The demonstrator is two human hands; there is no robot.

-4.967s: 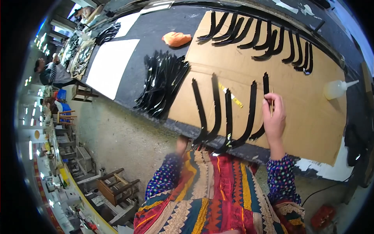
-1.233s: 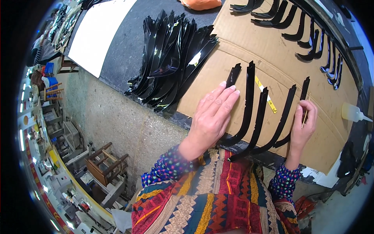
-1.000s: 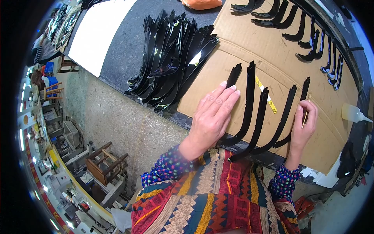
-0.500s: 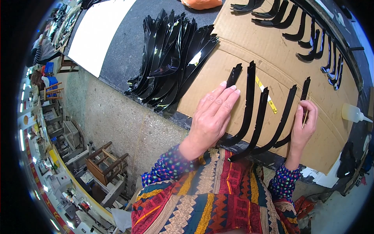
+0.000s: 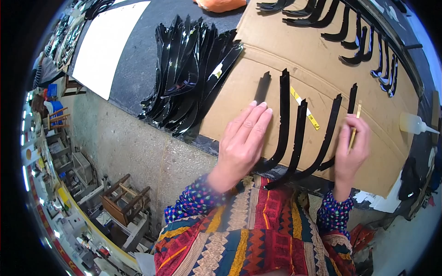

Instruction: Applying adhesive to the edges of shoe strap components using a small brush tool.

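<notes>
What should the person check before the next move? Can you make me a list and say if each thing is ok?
1. Leftmost black strip covered by a hand: ok, the left hand lies flat over it.
2. Thin stick held: ok, it is in the fingers of the right hand.
3. Front strips wholly on the cardboard: not ok, some lower ends reach past its near edge.
4. Yellow-and-white tape clear of the strips: not ok, the third strip from the left crosses it.
5. Bottle nozzle closed: cannot tell, it's too small to see.
</notes>
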